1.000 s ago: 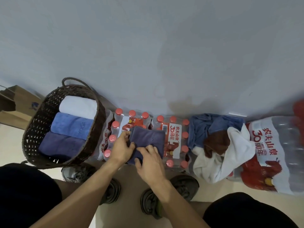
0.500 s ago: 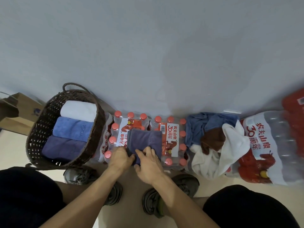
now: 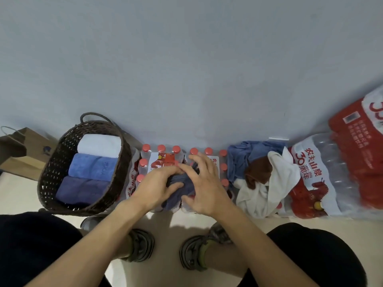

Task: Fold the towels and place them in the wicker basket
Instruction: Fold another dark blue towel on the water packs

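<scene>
Bare forearms, black shorts (image 3: 31, 245), 2 grey-olive shoes (image 3: 141, 245).

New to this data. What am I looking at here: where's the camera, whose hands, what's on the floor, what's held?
There is no robot. A person wears one wide-angle camera on the head, looking down at their own arms and shoes. The left hand and right hand both curl around a dark blue towel, working it on top of a pack of water bottles by the wall. To the left stands a wicker basket already holding three rolled towels: white, blue and dark blue. To the right lies a pile of unfolded towels, then more bottle packs.
</scene>
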`<state>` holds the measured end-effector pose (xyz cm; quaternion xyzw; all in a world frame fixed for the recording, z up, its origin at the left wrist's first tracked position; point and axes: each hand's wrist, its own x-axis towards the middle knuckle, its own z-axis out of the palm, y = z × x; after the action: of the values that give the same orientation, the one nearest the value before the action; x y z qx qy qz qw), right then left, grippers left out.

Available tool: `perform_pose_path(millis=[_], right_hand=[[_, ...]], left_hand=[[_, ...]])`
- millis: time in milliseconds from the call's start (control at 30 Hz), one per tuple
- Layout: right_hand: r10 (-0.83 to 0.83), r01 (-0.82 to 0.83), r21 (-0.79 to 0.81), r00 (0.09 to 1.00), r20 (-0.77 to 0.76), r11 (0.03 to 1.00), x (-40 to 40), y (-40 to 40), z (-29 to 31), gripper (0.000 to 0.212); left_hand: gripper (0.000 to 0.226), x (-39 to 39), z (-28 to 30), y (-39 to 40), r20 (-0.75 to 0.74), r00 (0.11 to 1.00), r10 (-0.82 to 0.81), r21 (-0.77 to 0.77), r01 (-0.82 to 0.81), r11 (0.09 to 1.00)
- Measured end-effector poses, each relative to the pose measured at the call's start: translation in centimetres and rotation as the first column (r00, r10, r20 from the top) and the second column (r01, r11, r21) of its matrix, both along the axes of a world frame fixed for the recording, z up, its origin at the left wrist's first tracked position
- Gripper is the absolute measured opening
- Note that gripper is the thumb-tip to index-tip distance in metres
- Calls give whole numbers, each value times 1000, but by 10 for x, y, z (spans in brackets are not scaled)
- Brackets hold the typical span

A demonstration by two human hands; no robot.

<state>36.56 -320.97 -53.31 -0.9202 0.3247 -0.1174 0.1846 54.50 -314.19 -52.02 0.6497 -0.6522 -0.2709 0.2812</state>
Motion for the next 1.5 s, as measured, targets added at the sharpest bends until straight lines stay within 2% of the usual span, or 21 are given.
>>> perform_pose_path(millis=[67,167,200,300,400,533,567,633,700,733,767,800,867,933,1000,1200,1267,1333,1400,1500], right_hand=[[100,-101,-5,987,-123,995,-11,-8,5,72],[189,-136,179,928,-321,974,-29,-18,8,47],[197,-103,278,922,-333,955,-35,-20,7,36],[159,17,563,952,-262,826,-51,-23,-2,24],[9,120,725,985,-172,678,-57,-29,-20,13],[-254,319,812,943,-217,489,-57,-46,-59,17],[-339,371,817,912,-231,441,-58,-49,-68,19],[-531,478,795,813,-240,372,-62,-56,-82,23],[-688,629,646,693,-215,432,-65,-60,-87,25],[-721,681,542,668,-184,492,-65,-61,-85,24],[-715,684,460,685,-141,565,-64,-60,-82,22],[-665,638,417,740,-100,647,-60,-58,-79,23],[-446,428,449,892,-72,784,-52,-46,-77,21],[-160,199,510,980,-120,837,-50,-26,-82,27],[31,84,467,972,-233,880,-55,-11,-91,55],[161,-77,322,957,-241,944,-77,-4,-98,92],[177,-99,259,938,-299,961,-81,1,-101,88],[138,-79,190,937,-321,979,-79,7,-104,68],[100,-56,161,955,-279,985,-79,7,-103,49],[34,3,258,990,-137,966,-81,2,-95,39]], left_hand=[[22,1,6,-2,6,988,-151,20,151,988],[22,4,3,-3,26,965,-262,80,259,963],[23,6,-1,-2,17,963,-270,105,267,958],[24,12,-18,-3,-73,972,-224,235,235,943],[16,15,-39,-8,-241,970,-38,373,129,919],[24,8,-62,-18,-356,882,310,495,-103,862],[26,7,-67,-20,-331,878,345,496,-149,855],[36,7,-75,-21,-173,940,293,430,-195,881],[39,3,-80,-18,-28,979,202,316,-183,931],[37,-3,-81,-15,5,989,150,269,-146,952],[35,-10,-83,-11,26,996,85,234,-89,968],[35,-17,-86,-7,43,999,17,206,-25,978],[38,-28,-95,3,75,992,-102,190,87,978],[45,-33,-104,11,126,971,-204,199,176,964],[57,-31,-110,17,178,941,-288,225,246,943],[76,-29,-116,19,252,903,-347,244,287,926],[76,-31,-117,18,277,897,-344,256,276,926],[75,-34,-117,18,287,903,-320,259,249,933],[76,-37,-116,18,295,907,-302,262,227,938],[77,-38,-117,17,329,893,-308,256,229,939]])
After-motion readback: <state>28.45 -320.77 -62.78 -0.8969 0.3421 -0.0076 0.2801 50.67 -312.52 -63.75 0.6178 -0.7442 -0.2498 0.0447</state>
